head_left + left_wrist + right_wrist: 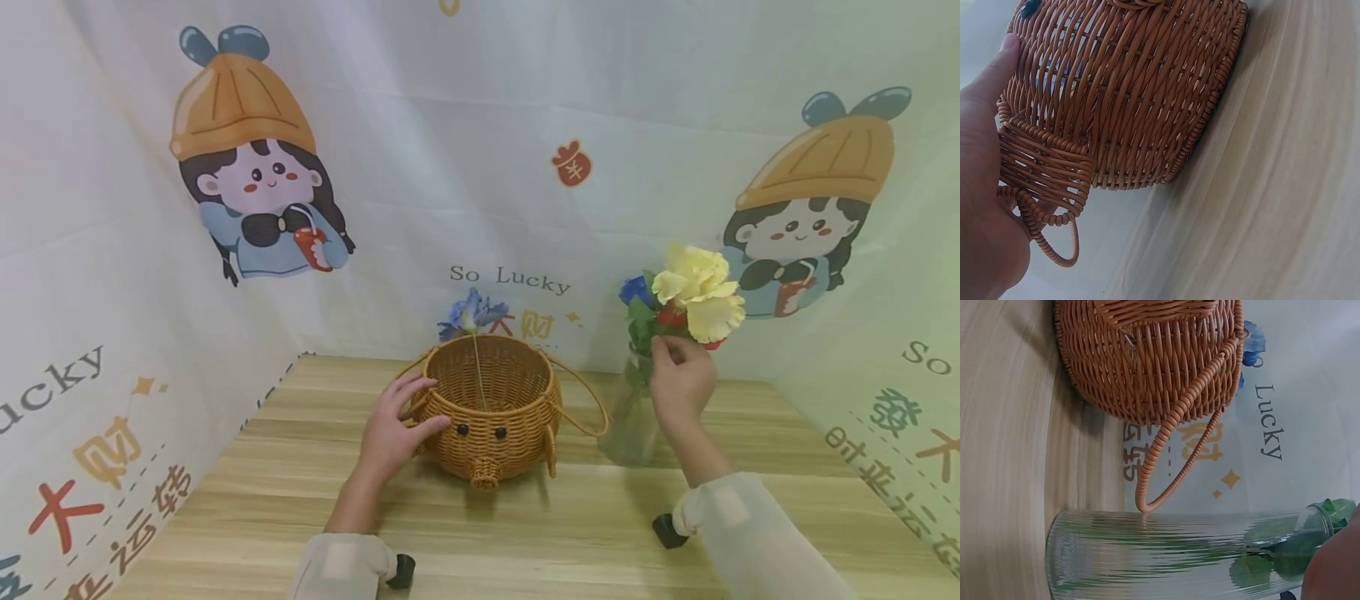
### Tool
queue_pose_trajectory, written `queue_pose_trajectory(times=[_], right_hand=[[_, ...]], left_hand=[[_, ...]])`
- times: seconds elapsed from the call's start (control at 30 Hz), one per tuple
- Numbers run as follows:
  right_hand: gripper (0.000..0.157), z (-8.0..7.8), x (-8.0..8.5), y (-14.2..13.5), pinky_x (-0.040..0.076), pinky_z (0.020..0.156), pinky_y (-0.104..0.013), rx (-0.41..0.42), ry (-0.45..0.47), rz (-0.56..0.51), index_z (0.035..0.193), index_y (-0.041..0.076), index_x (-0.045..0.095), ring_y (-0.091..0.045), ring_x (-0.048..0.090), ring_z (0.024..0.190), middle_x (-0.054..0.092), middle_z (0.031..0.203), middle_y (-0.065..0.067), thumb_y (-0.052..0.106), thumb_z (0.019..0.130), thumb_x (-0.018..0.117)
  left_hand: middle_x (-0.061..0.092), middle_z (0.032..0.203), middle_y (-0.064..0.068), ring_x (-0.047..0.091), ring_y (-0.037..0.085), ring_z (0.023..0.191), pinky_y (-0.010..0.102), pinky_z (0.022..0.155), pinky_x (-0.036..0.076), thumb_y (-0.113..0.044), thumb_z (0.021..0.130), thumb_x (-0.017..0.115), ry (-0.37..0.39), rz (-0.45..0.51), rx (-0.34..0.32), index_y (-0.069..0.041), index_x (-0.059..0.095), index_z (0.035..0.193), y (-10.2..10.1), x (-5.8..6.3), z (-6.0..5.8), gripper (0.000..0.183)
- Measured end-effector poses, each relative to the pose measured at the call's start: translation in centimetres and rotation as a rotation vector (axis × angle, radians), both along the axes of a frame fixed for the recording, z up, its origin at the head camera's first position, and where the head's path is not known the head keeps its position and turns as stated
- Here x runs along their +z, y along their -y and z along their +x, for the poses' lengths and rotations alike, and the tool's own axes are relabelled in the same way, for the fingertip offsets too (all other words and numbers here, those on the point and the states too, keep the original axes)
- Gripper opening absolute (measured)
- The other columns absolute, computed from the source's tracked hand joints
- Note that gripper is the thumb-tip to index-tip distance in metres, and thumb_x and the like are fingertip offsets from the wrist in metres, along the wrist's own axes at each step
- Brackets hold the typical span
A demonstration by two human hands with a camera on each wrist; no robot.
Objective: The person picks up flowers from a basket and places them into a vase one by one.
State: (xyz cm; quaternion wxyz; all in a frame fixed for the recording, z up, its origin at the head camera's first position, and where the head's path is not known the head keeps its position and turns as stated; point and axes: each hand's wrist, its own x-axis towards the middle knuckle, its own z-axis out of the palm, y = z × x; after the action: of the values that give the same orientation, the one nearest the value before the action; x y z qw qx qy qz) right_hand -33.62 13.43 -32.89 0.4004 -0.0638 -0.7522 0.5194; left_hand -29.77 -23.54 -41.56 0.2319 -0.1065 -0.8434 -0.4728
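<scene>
A wicker basket with an animal face, black eyes and a snout stands on the table. Inside it leans a blue artificial flower on a thin stem. My left hand holds the basket's left side, fingers at the rim and thumb on the front; the left wrist view shows the woven ear against the palm. On the right, a ribbed glass vase bears artificial flowers: yellow, red and blue. My right hand pinches a flower stem at the vase's mouth; which bloom it belongs to is hidden.
The basket's loop handle hangs out to the right, close to the vase. A wood-grain table lies beneath everything. Printed white cloth hangs behind and along both sides.
</scene>
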Motion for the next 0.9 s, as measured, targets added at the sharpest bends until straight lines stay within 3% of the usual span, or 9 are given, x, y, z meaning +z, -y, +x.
queue_pose_trajectory(times=[0.17, 0.27, 0.5, 0.7, 0.9], right_hand=[[0.019, 0.1, -0.2, 0.2, 0.039, 0.061, -0.019, -0.023, -0.042, -0.028, 0.103, -0.004, 0.077, 0.001, 0.044, 0.06, 0.047, 0.064, 0.015, 0.013, 0.098, 0.07], [0.019, 0.0, -0.4, 0.5, 0.037, 0.061, -0.019, -0.028, -0.035, -0.009, 0.104, -0.004, 0.079, -0.001, 0.043, 0.062, 0.046, 0.064, 0.012, 0.012, 0.098, 0.071], [0.013, -0.4, -1.2, 0.8, 0.034, 0.055, -0.012, -0.058, -0.057, 0.081, 0.098, -0.005, 0.08, 0.002, 0.043, 0.064, 0.061, 0.077, -0.01, 0.007, 0.094, 0.075], [0.006, -0.8, -1.6, 1.1, 0.033, 0.059, -0.017, -0.067, -0.098, 0.085, 0.093, -0.003, 0.078, 0.001, 0.04, 0.064, 0.053, 0.071, -0.001, 0.002, 0.089, 0.078], [0.008, -0.7, -1.8, 1.3, 0.033, 0.061, -0.019, -0.061, -0.116, 0.099, 0.095, -0.006, 0.076, -0.003, 0.04, 0.066, 0.053, 0.072, -0.002, 0.002, 0.091, 0.077]], left_hand=[[0.05, 0.158, 0.011, 0.042, 0.041, 0.15, 0.057, 0.111, 0.052, -0.027, 0.084, 0.089, -0.004, 0.004, 0.005, -0.016, 0.068, 0.137, 0.0, 0.1, 0.0, 0.059], [0.05, 0.158, 0.011, 0.041, 0.041, 0.15, 0.057, 0.111, 0.052, -0.026, 0.084, 0.089, -0.001, 0.009, -0.002, -0.015, 0.067, 0.138, 0.0, 0.1, 0.0, 0.059], [0.05, 0.158, 0.011, 0.041, 0.042, 0.15, 0.062, 0.112, 0.049, -0.028, 0.085, 0.089, -0.007, -0.02, 0.011, -0.015, 0.067, 0.138, 0.0, 0.0, 0.0, 0.059], [0.05, 0.159, 0.011, 0.041, 0.041, 0.151, 0.058, 0.112, 0.051, -0.028, 0.085, 0.088, 0.005, -0.008, 0.001, -0.014, 0.066, 0.139, 0.0, 0.0, 0.0, 0.06], [0.049, 0.159, 0.011, 0.04, 0.04, 0.151, 0.055, 0.111, 0.053, -0.027, 0.085, 0.089, 0.015, 0.018, -0.012, -0.013, 0.066, 0.139, 0.0, 0.0, 0.0, 0.06]])
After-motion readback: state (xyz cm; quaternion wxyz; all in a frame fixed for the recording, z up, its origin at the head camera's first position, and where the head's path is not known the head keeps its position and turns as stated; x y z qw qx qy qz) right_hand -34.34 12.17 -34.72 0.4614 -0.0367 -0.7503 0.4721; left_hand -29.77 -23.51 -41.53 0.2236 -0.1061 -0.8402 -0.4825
